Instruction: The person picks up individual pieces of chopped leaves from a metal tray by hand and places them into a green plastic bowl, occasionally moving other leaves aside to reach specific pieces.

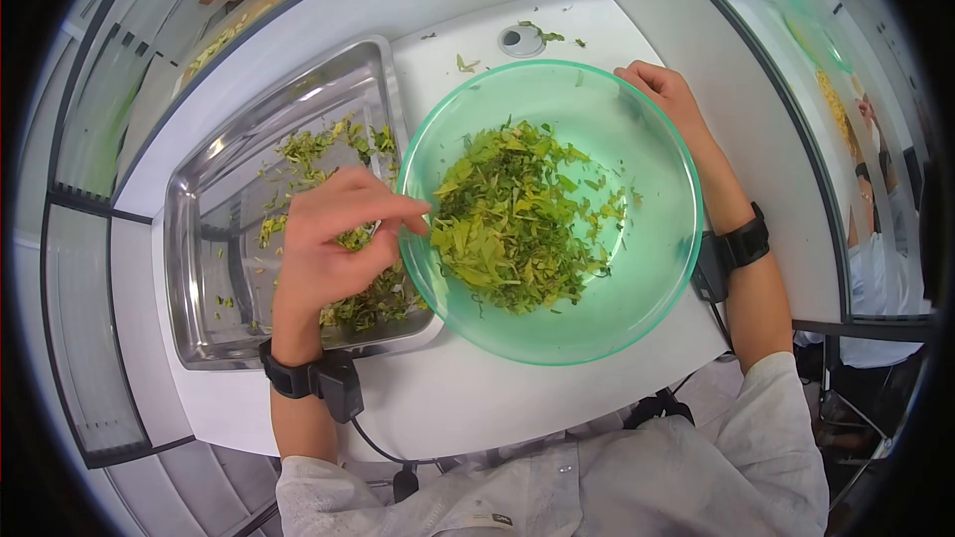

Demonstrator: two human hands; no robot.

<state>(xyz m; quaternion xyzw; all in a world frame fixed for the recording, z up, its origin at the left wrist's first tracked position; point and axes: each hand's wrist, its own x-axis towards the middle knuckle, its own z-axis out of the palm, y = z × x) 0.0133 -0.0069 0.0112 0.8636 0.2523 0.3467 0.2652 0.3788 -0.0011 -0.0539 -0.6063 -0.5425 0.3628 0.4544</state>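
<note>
A translucent green bowl [637,293] stands on the white table and holds a heap of chopped green leaves [517,219]. My left hand [348,229] is at the bowl's left rim, above the tray's right part, its thumb and index finger closed together; whatever may be between them is too small to name. At the bowl's upper right rim is my right hand [662,89], its fingers curled at the edge. Below my left hand, a steel tray [204,283] holds scattered chopped leaves [308,147], partly hidden by that hand.
Behind the bowl, a round grey table fitting [522,40] has leaf scraps beside it. White partitions [736,70] border the table at the back and right. Cables run from the wrist devices near the table's front edge. Beyond the right partition, another person is partly visible.
</note>
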